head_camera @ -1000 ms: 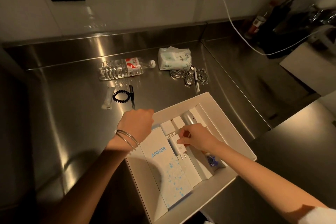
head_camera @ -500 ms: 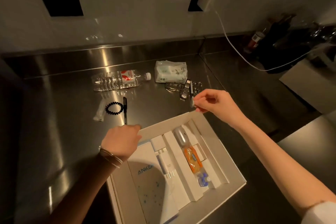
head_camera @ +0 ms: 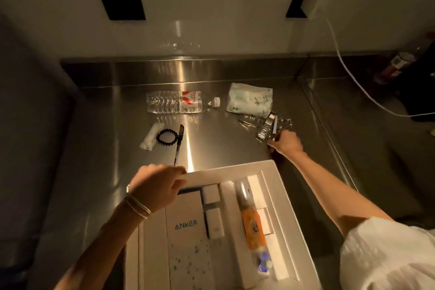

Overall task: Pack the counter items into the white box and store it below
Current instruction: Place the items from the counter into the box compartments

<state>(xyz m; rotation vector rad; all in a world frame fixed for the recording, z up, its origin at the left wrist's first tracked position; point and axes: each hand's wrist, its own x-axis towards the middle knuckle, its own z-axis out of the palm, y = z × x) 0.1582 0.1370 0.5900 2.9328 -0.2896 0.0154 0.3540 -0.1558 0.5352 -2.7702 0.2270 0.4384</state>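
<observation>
The white box (head_camera: pixel 277 186) sits at the counter's near edge and holds an Anker carton (head_camera: pixel 186 223), slim white cartons and an orange bottle (head_camera: pixel 253 226). My left hand (head_camera: pixel 155 186) grips the box's far-left rim. My right hand (head_camera: pixel 286 143) reaches past the box's far-right corner, fingertips pinched on the near end of a slim white stick (head_camera: pixel 275 125) that lies among a metal watch (head_camera: pixel 264 129) and silver chains (head_camera: pixel 247 121). Farther back lie a water bottle (head_camera: pixel 176 102) and a tissue pack (head_camera: pixel 249 100). A black hair tie (head_camera: pixel 166 136), black pen (head_camera: pixel 179 143) and white tube (head_camera: pixel 148 136) lie left of centre.
The steel counter (head_camera: pixel 106 172) runs back to a raised backsplash and a white wall. A white charger (head_camera: pixel 313 1) hangs in a wall socket, and its cable (head_camera: pixel 348 70) trails off to the right. A red-labelled bottle (head_camera: pixel 395 66) stands at the far right.
My right hand left the box, crossed to the jewellery pile and closed on the white stick. My left hand shifted its hold along the box's far rim. The view tilted up.
</observation>
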